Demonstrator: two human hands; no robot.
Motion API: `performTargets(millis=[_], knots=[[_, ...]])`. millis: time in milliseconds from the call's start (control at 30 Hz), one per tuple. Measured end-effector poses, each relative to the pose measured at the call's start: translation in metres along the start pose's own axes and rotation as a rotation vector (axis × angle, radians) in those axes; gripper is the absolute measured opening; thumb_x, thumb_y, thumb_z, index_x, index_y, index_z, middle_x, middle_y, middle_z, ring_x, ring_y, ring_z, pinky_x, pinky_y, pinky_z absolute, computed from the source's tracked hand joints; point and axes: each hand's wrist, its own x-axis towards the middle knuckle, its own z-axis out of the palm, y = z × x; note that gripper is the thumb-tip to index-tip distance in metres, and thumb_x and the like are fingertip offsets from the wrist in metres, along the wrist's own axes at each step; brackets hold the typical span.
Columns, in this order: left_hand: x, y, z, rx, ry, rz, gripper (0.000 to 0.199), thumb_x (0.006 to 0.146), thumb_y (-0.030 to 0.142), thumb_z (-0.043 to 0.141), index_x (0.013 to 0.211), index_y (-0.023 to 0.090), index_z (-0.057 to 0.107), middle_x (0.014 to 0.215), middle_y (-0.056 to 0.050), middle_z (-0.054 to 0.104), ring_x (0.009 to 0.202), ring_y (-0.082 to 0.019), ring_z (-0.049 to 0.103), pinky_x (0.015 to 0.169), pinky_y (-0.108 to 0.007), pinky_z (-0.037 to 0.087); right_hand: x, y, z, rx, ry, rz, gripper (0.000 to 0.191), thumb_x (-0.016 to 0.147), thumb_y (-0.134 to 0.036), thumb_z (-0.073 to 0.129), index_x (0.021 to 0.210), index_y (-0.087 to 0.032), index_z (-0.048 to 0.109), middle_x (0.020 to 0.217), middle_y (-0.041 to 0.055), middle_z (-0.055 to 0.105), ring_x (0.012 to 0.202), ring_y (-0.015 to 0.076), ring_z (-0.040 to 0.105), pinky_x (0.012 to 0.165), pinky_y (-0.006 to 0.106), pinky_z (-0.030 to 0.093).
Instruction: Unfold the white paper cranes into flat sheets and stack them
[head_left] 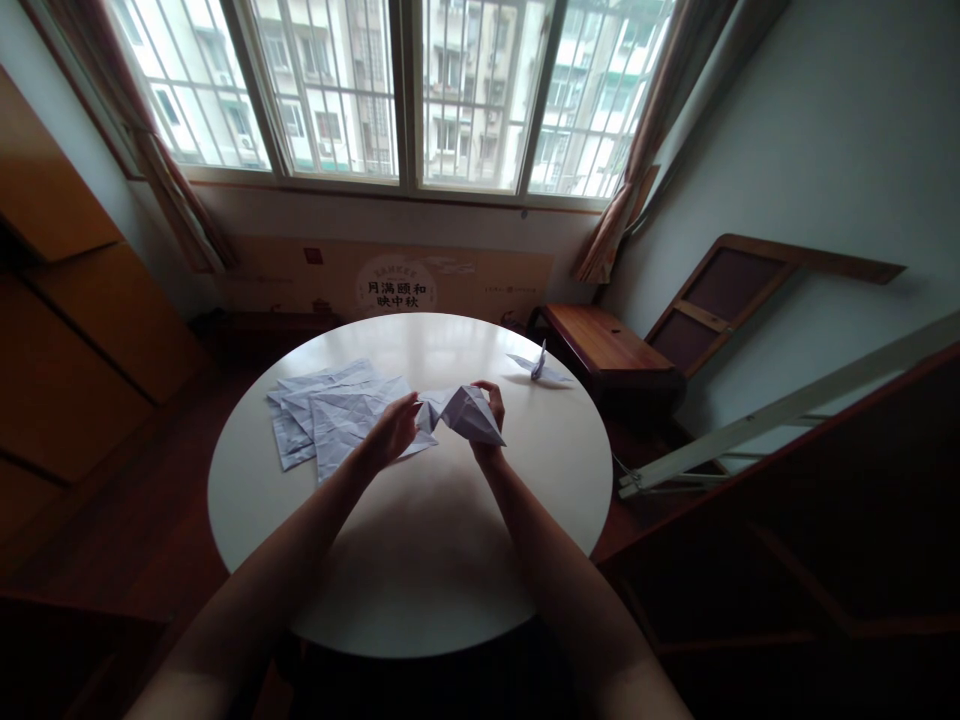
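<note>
Between my hands, above the white round table [450, 560], is a partly folded sheet of pale paper [471, 415] with creased faces and a pointed corner aimed down to the right. My right hand [495, 402] grips its right side from behind, thumb and fingers partly covered by the paper. At the narrower left end, my left hand [396, 430] pinches the paper, its fingertips close together. Under and beside my left hand lie several creased flat paper sheets [337, 420], overlapping. A folded paper crane [538, 368] stands at the table's far right, wings spread.
A low wooden bench [604, 340] stands beyond the table's right edge, with a wooden frame [720, 300] leaning on the wall behind it. Wooden cabinets [90, 330] rise at the left. Barred windows [405, 90] are ahead, above a long printed panel [300, 280].
</note>
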Motion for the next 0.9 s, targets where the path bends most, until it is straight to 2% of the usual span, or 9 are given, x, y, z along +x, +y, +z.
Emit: performTargets(millis=[100, 167, 233, 333, 400, 500, 667, 800, 900], knots=[[0.0010, -0.0012, -0.0023, -0.112, -0.099, 0.068, 0.043, 0.062, 0.052, 0.079, 0.086, 0.019, 0.066, 0.089, -0.006, 0.071, 0.092, -0.024, 0.065, 0.081, -0.034, 0.048, 0.0000, 0.0026, -0.0009, -0.042, 0.022, 0.018, 0.032, 0.072, -0.035, 0.066, 0.095, -0.022, 0.049, 0.060, -0.0073, 0.054, 0.050, 0.0116, 0.051, 0.045, 0.022, 0.040], [0.0015, -0.0025, -0.0031, -0.147, -0.171, 0.112, 0.052, 0.055, 0.044, 0.086, 0.096, 0.019, 0.066, 0.095, -0.006, 0.071, 0.097, -0.025, 0.065, 0.085, -0.034, 0.046, 0.0004, 0.0039, -0.0019, -0.073, 0.036, 0.013, 0.031, 0.073, -0.036, 0.064, 0.095, -0.021, 0.048, 0.061, -0.0064, 0.055, 0.051, 0.0122, 0.052, 0.045, 0.022, 0.040], [0.0024, -0.0045, -0.0033, -0.130, -0.187, 0.128, 0.060, 0.050, 0.032, 0.090, 0.103, 0.019, 0.065, 0.097, -0.007, 0.071, 0.098, -0.025, 0.065, 0.089, -0.034, 0.045, 0.0010, 0.0046, -0.0024, -0.114, 0.061, -0.019, 0.028, 0.075, -0.036, 0.062, 0.094, -0.021, 0.048, 0.064, -0.0048, 0.056, 0.054, 0.0129, 0.055, 0.047, 0.023, 0.041], [0.0048, -0.0076, -0.0031, -0.097, -0.152, 0.130, 0.054, 0.052, 0.025, 0.090, 0.100, 0.016, 0.067, 0.094, -0.009, 0.072, 0.096, -0.024, 0.066, 0.091, -0.035, 0.043, 0.0021, 0.0046, -0.0013, -0.131, 0.066, -0.023, 0.023, 0.078, -0.034, 0.057, 0.093, -0.020, 0.048, 0.064, -0.0036, 0.059, 0.055, 0.0134, 0.057, 0.049, 0.024, 0.043], [0.0064, -0.0090, -0.0027, -0.086, -0.110, 0.132, 0.043, 0.056, 0.029, 0.089, 0.090, 0.013, 0.069, 0.090, -0.010, 0.073, 0.095, -0.025, 0.067, 0.091, -0.036, 0.043, 0.0028, 0.0045, 0.0005, -0.097, 0.053, 0.026, 0.020, 0.082, -0.034, 0.052, 0.094, -0.020, 0.047, 0.057, -0.0050, 0.058, 0.050, 0.0127, 0.055, 0.048, 0.023, 0.042], [0.0078, -0.0094, -0.0017, -0.091, -0.040, 0.138, 0.039, 0.056, 0.035, 0.089, 0.081, 0.012, 0.070, 0.081, -0.009, 0.073, 0.089, -0.024, 0.068, 0.088, -0.036, 0.046, 0.0032, 0.0048, 0.0029, -0.049, 0.039, 0.065, 0.019, 0.087, -0.037, 0.048, 0.094, -0.019, 0.046, 0.051, -0.0059, 0.057, 0.045, 0.0114, 0.052, 0.047, 0.022, 0.041], [0.0085, -0.0086, -0.0013, -0.109, 0.017, 0.156, 0.040, 0.057, 0.037, 0.088, 0.083, 0.014, 0.069, 0.079, -0.006, 0.073, 0.080, -0.022, 0.069, 0.082, -0.037, 0.051, 0.0011, 0.0047, 0.0050, 0.019, -0.041, 0.030, 0.025, 0.084, -0.041, 0.059, 0.093, -0.021, 0.048, 0.062, -0.0035, 0.063, 0.053, 0.0124, 0.058, 0.051, 0.024, 0.044], [0.0096, -0.0088, -0.0043, -0.094, 0.042, 0.139, 0.042, 0.059, 0.037, 0.087, 0.088, 0.014, 0.067, 0.080, -0.006, 0.072, 0.081, -0.022, 0.070, 0.079, -0.039, 0.053, -0.0015, 0.0020, 0.0060, -0.111, -0.124, -0.029, 0.025, 0.080, -0.042, 0.066, 0.087, -0.019, 0.060, 0.074, 0.0018, 0.066, 0.066, 0.0148, 0.062, 0.059, 0.027, 0.048], [0.0102, -0.0091, -0.0055, -0.061, 0.032, 0.147, 0.042, 0.059, 0.036, 0.087, 0.089, 0.013, 0.067, 0.081, -0.007, 0.072, 0.083, -0.024, 0.070, 0.079, -0.039, 0.054, -0.0020, 0.0008, 0.0055, -0.190, -0.146, -0.060, 0.025, 0.078, -0.039, 0.069, 0.091, -0.018, 0.066, 0.080, 0.0040, 0.068, 0.072, 0.0165, 0.063, 0.064, 0.029, 0.047]])
